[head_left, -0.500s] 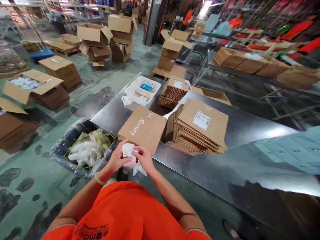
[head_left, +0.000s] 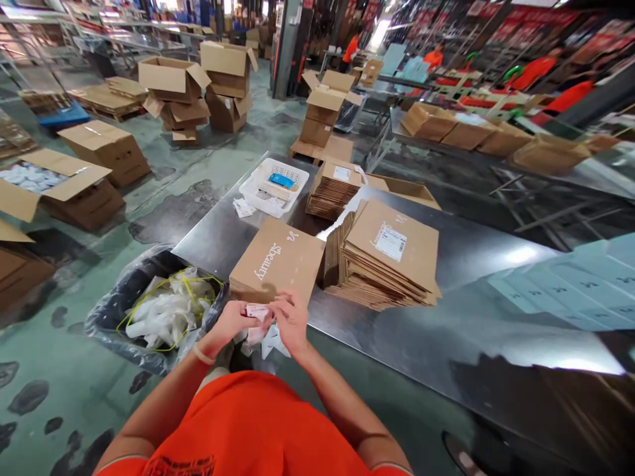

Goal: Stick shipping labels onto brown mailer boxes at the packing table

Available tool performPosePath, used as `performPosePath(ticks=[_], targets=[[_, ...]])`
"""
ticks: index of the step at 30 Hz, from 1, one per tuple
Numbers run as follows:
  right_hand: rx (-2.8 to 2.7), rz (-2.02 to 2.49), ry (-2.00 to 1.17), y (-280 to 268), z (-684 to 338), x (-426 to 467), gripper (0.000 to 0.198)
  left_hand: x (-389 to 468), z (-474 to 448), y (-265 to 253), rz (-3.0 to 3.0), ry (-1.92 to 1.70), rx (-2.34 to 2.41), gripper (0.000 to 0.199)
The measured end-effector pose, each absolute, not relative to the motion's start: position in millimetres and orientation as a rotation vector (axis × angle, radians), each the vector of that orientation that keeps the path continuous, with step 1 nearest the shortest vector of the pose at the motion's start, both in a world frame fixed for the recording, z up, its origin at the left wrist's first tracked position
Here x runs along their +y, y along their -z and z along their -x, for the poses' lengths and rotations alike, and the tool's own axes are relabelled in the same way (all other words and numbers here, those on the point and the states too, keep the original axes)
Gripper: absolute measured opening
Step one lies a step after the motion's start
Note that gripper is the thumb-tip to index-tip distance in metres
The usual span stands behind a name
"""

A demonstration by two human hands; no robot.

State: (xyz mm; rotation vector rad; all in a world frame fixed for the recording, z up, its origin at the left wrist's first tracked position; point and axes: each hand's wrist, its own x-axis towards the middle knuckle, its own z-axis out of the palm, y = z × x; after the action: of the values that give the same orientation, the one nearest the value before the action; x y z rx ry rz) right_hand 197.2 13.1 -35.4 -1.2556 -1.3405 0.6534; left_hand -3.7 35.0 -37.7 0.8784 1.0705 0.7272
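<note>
Currently left hand (head_left: 232,322) and right hand (head_left: 292,324) pinch small white-and-pink printed item (head_left: 257,311), partly finger-hidden, print unreadable; flat brown cardboard stack (head_left: 285,258) at their 12 o'clock, near edge part-covered.

A small packet (head_left: 256,311), whitish with a pink tinge, sits up at the person's waist, one end gripped by the left hand (head_left: 233,325), the fingers of the right hand (head_left: 294,325) at the other; its upper part shows a pale, flat face with small print I can't read from here; below that it turns pinker and looks crumpled; its lower edge is too blurred to make out.
</note>
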Motion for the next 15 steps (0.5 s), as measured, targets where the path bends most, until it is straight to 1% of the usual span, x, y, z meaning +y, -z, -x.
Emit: performPosePath(ticks=[3,8,10,11,13,15], targets=[[-1.274,1.388,-0.610,25.0,-218.1,66.8,0.017,37.5,7.4,56.9,-0.844,-0.613,1.078,0.049],[-1.234,1.824,-0.538,9.3,-252.8,164.5,0.011,41.2,8.7,81.7,-0.862,-0.580,1.149,0.057],[-1.321,2.001,-0.507,9.4,-257.3,180.3,0.007,39.6,14.3,89.4,-0.902,-0.582,1.197,0.053],[-1.357,2.066,-0.473,11.1,-256.5,182.2,0.014,37.3,19.7,92.4,-0.930,-0.578,1.223,0.048],[-1.400,2.138,-0.349,17.4,-248.1,177.9,0.046,30.9,34.8,96.1,-1.008,-0.571,1.275,0.039],[-1.488,2.123,-0.239,26.2,-231.0,169.4,0.076,25.9,51.3,95.2,-1.099,-0.601,1.323,0.035]])
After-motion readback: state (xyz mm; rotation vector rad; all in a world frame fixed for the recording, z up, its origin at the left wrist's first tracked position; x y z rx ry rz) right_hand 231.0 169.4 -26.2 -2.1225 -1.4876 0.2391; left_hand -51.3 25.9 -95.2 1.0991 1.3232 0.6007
